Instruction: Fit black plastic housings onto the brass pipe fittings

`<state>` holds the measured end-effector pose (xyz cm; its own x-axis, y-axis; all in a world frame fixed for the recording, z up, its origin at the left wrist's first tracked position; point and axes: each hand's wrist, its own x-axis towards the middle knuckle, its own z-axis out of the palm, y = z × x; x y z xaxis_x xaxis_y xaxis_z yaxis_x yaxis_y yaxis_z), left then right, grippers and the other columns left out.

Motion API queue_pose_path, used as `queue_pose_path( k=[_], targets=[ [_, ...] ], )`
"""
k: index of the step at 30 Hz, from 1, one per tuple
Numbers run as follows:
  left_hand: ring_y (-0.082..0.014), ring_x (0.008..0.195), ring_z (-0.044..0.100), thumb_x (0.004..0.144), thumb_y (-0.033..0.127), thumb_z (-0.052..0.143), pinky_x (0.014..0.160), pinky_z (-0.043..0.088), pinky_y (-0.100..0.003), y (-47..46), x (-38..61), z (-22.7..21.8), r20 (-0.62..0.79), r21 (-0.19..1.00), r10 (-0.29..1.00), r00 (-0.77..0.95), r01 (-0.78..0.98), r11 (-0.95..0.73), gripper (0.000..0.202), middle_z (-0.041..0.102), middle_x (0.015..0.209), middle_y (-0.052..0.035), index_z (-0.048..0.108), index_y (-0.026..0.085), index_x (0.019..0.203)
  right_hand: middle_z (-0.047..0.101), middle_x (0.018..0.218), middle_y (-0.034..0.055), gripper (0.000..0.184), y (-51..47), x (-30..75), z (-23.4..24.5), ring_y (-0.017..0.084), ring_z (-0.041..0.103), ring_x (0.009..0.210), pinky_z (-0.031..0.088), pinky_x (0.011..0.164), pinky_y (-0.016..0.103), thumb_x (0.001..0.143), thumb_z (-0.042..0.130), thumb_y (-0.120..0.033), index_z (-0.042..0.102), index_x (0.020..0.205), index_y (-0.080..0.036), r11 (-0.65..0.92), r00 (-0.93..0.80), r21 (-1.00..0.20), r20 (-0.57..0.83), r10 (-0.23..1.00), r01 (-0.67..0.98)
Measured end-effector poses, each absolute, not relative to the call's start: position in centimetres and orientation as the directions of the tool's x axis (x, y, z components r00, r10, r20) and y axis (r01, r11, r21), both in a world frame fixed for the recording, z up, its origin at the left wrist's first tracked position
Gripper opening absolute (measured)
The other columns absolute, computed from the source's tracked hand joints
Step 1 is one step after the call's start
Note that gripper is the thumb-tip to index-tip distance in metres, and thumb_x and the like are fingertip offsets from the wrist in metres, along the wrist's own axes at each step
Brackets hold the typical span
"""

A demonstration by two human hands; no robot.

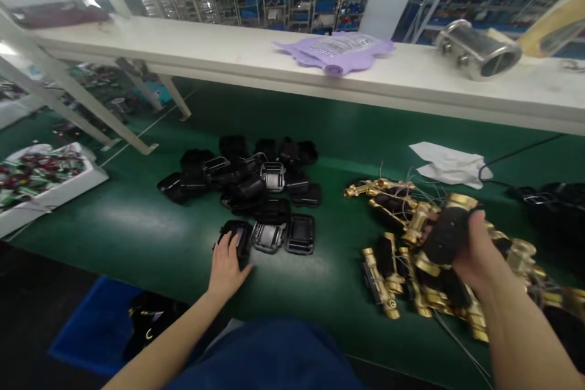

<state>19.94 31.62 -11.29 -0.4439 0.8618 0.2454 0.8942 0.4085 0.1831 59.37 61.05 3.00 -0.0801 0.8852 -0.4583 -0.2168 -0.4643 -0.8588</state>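
My left hand (227, 268) rests with fingers spread on a black plastic housing (239, 233) at the front of the bench. Beside that housing lie a grey-rimmed frame (269, 236) and a black rectangular frame (300, 234). More black housings (247, 186) are heaped just behind. On the right, my right hand (475, 250) is closed around a brass pipe fitting with a black middle (445, 234), lifted above a pile of similar brass fittings (418, 292) with thin grey wires. Some fingers of my right hand are hidden behind the fitting.
A white shelf (219, 52) spans the back, bearing a purple packet (336, 52) and a metal cylinder (478, 49). White paper (450, 161) lies behind the brass pile. A white tray of small parts (86, 173) stands far left. A blue bin (91, 323) is below the bench.
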Motion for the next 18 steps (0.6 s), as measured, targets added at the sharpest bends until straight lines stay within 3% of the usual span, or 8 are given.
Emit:
queue_pose_path(
  k=[2, 4, 7, 10, 12, 15, 18],
  targets=[
    [-0.0357, 0.127, 0.031, 0.077, 0.034, 0.054, 0.104, 0.027, -0.055, 30.5, 18.9, -12.2, 0.205, 0.178, 0.868, -0.453, 0.889, 0.422, 0.066, 0.037, 0.135, -0.0217, 0.032, 0.007, 0.133, 0.068, 0.094, 0.0149, 0.06, 56.1, 56.1, 2.8, 0.028, 0.064, 0.085, 0.05, 0.075, 0.043, 0.058, 0.059, -0.075, 0.067, 0.084, -0.022, -0.604, -0.185, -0.75, -0.575, 0.797, -0.27],
    [-0.0334, 0.126, 0.035, 0.081, 0.029, 0.049, 0.105, 0.024, -0.054, 29.5, 17.4, -12.3, 0.144, 0.228, 0.894, -0.424, 0.893, 0.387, 0.047, 0.048, 0.128, -0.0168, 0.047, 0.013, 0.125, 0.069, 0.09, 0.0118, 0.059, 51.3, 52.9, 1.7, 0.027, 0.064, 0.083, 0.051, 0.073, 0.042, 0.055, 0.065, -0.07, 0.066, 0.088, -0.02, -0.676, -0.266, -0.665, -0.622, 0.736, -0.317],
    [-0.0311, 0.116, 0.045, 0.083, 0.034, 0.047, 0.103, 0.028, -0.052, 28.4, 15.4, -10.9, 0.064, 0.445, 0.879, -0.473, 0.801, 0.4, 0.027, 0.06, 0.114, -0.0105, 0.064, 0.02, 0.099, 0.068, 0.079, 0.0035, 0.05, 45.3, 48.7, -0.8, 0.021, 0.064, 0.073, 0.052, 0.067, 0.035, 0.055, 0.075, -0.056, 0.063, 0.089, -0.021, -0.675, -0.274, -0.628, -0.621, 0.735, -0.387],
    [-0.0277, 0.1, 0.055, 0.079, 0.049, 0.053, 0.095, 0.039, -0.045, 27.9, 14.5, -7.7, -0.088, 0.819, 0.737, -0.671, 0.372, 0.436, 0.036, 0.064, 0.1, -0.0097, 0.066, 0.018, 0.091, 0.064, 0.063, -0.0013, 0.042, 41.2, 45.5, -2.6, 0.015, 0.06, 0.056, 0.051, 0.056, 0.028, 0.052, 0.081, -0.043, 0.059, 0.078, -0.018, -0.689, -0.273, -0.599, -0.64, 0.718, -0.408],
    [-0.0251, 0.096, 0.056, 0.076, 0.054, 0.057, 0.089, 0.043, -0.039, 27.6, 14.9, -5.0, -0.256, 0.951, 0.682, -0.685, -0.052, 0.305, 0.045, 0.065, 0.099, -0.0091, 0.064, 0.015, 0.098, 0.06, 0.057, -0.0027, 0.04, 39.5, 43.7, -2.9, 0.013, 0.056, 0.048, 0.048, 0.05, 0.025, 0.051, 0.083, -0.036, 0.056, 0.073, -0.017, -0.723, -0.296, -0.578, -0.665, 0.686, -0.378],
    [-0.0226, 0.099, 0.056, 0.076, 0.049, 0.06, 0.087, 0.045, -0.034, 26.9, 16.1, -1.5, -0.388, 0.887, 0.756, -0.527, -0.436, 0.151, 0.044, 0.063, 0.108, -0.0085, 0.061, 0.017, 0.106, 0.057, 0.052, -0.0024, 0.036, 38.3, 41.3, -2.7, 0.012, 0.052, 0.042, 0.046, 0.043, 0.024, 0.056, 0.08, -0.034, 0.053, 0.071, -0.015, -0.784, -0.34, -0.518, -0.709, 0.617, -0.343],
    [-0.0223, 0.105, 0.054, 0.078, 0.042, 0.061, 0.092, 0.043, -0.033, 25.7, 17.3, 0.2, -0.372, 0.879, 0.817, -0.441, -0.449, 0.158, 0.041, 0.061, 0.115, -0.008, 0.06, 0.019, 0.112, 0.055, 0.049, -0.0016, 0.028, 38.0, 39.0, -2.0, 0.012, 0.052, 0.039, 0.044, 0.04, 0.023, 0.067, 0.073, -0.034, 0.052, 0.07, -0.015, -0.821, -0.346, -0.44, -0.755, 0.558, -0.364]
  ],
)
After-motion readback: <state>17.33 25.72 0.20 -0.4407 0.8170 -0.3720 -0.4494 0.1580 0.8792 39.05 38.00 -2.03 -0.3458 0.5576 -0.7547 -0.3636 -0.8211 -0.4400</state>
